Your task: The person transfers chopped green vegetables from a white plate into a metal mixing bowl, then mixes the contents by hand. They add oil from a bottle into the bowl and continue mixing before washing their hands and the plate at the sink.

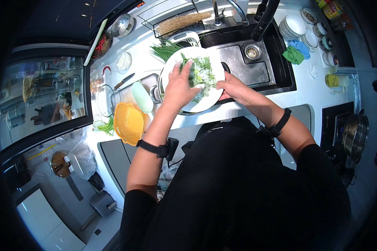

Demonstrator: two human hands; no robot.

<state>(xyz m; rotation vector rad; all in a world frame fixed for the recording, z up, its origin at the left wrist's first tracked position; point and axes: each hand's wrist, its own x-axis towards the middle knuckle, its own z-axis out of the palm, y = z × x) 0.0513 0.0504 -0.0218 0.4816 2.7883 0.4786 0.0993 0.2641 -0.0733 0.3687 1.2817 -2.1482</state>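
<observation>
In front of me, a wide white dish [218,70] holds chopped leafy greens [205,72] dusted with white powder. My right hand [234,87] grips the dish at its right rim. Over the greens, my left hand [180,86] is spread, fingers apart and fingertips touching the leaves; white powder clings to the fingertips. Part of a metal rim shows beneath the dish, mostly hidden by it. A bunch of thin green stalks [165,51] sticks out behind the dish. To the left stands a yellow plastic basket [128,122], beside a pale green oblong tray [142,97].
A black sink [238,62] with a chrome faucet [217,18] lies at the right. On the left counter are a knife [124,81], a glass bowl [106,100] and green pieces [106,126]. Stacked white bowls [292,26], cloths [293,55] and a pan [355,135] stand farther right.
</observation>
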